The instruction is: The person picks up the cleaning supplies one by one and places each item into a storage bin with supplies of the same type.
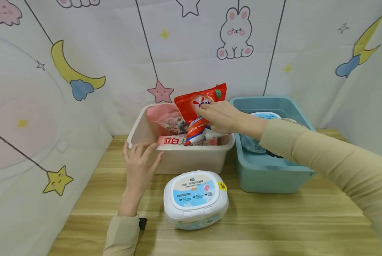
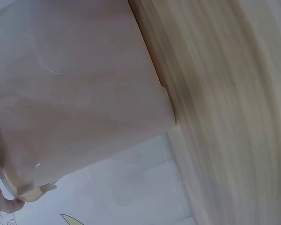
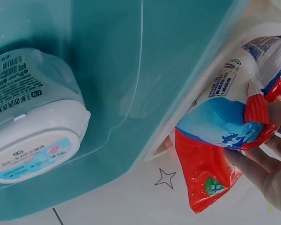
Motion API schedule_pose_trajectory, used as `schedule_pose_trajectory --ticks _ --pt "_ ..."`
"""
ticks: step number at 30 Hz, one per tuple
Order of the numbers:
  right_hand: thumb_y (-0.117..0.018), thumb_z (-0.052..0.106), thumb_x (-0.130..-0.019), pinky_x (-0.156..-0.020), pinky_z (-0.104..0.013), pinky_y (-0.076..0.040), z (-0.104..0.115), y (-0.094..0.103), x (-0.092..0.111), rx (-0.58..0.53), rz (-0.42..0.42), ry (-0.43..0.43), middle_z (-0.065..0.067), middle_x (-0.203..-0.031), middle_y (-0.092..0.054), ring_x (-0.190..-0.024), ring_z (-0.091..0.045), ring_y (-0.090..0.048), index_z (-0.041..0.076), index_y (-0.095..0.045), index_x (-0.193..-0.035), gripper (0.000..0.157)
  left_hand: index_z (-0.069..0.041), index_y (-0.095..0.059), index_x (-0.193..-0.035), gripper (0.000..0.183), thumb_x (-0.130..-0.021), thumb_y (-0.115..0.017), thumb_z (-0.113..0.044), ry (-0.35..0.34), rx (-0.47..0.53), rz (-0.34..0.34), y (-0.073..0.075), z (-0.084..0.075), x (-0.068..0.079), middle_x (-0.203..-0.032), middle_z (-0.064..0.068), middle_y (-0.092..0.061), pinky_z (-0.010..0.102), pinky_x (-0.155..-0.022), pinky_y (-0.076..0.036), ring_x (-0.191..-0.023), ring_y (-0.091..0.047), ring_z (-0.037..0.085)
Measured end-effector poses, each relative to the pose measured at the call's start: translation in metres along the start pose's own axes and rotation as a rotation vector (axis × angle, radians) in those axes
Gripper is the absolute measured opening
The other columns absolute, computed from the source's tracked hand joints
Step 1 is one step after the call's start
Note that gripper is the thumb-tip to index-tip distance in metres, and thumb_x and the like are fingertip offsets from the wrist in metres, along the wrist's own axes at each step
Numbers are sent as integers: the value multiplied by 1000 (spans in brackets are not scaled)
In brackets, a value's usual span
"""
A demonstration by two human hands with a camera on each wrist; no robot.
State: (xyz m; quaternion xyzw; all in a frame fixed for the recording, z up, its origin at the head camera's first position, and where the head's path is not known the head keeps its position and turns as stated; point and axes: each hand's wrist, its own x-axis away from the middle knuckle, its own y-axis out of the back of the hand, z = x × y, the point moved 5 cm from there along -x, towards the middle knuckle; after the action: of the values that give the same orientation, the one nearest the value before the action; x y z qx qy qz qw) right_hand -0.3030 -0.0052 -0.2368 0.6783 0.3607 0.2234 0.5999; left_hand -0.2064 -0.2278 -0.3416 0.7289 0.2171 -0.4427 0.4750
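My right hand [image 1: 221,115] grips a red bag of laundry detergent [image 1: 186,106] over the white bin [image 1: 194,160]. The right wrist view shows fingers and thumb pinching the wrinkled bag [image 3: 220,122], which has a blue and white panel. My left hand [image 1: 140,165] rests at the bin's front left rim, and the left wrist view shows fingertips touching the rim corner. Inside the bin lie pink detergent bags [image 1: 168,121], partly covered by the red bag. In front of it on the table sits a white lidded tub [image 1: 195,199].
To the right of the white bin stands a blue-green bin [image 1: 270,181]. It holds another white lidded tub [image 3: 42,117], partly hidden by my right arm in the head view. A patterned curtain [image 1: 191,64] hangs behind the wooden table [image 1: 274,220].
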Motion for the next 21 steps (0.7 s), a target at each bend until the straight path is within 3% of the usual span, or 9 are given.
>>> schedule_pose_trajectory --ticks 4,8,14,21 --pt "-68 15 -84 -73 -38 -58 1 1 -2 15 16 8 -13 -125 -63 -105 -29 -63 10 -49 -140 59 -8 -68 -104 30 -78 -78 -20 -5 -6 -1 0 0 -1 -100 13 -64 70 -108 -20 -99 -56 35" --pt "-66 14 -85 -73 -38 -58 2 0 -7 19 28 26 -12 -125 -63 -108 -30 -62 10 -52 -134 51 -9 -68 -104 30 -78 -78 -20 -3 -13 -2 1 1 -1 -101 13 -64 70 -108 -20 -99 -56 34" --pt "-66 14 -85 -77 -38 -58 3 -11 -13 -59 97 -34 -11 -142 -53 -125 -31 -54 13 -45 -143 61 -10 -69 -104 30 -78 -78 -21 -11 -22 -5 1 1 1 -99 13 -64 70 -107 -22 -97 -57 34" --pt "-68 16 -84 -81 -39 -56 5 -19 -16 -133 112 -49 -9 -132 -61 -114 -27 -58 13 -55 -130 48 -11 -69 -104 29 -79 -78 -22 -17 -30 -6 1 0 1 -98 12 -65 70 -108 -22 -97 -58 34"
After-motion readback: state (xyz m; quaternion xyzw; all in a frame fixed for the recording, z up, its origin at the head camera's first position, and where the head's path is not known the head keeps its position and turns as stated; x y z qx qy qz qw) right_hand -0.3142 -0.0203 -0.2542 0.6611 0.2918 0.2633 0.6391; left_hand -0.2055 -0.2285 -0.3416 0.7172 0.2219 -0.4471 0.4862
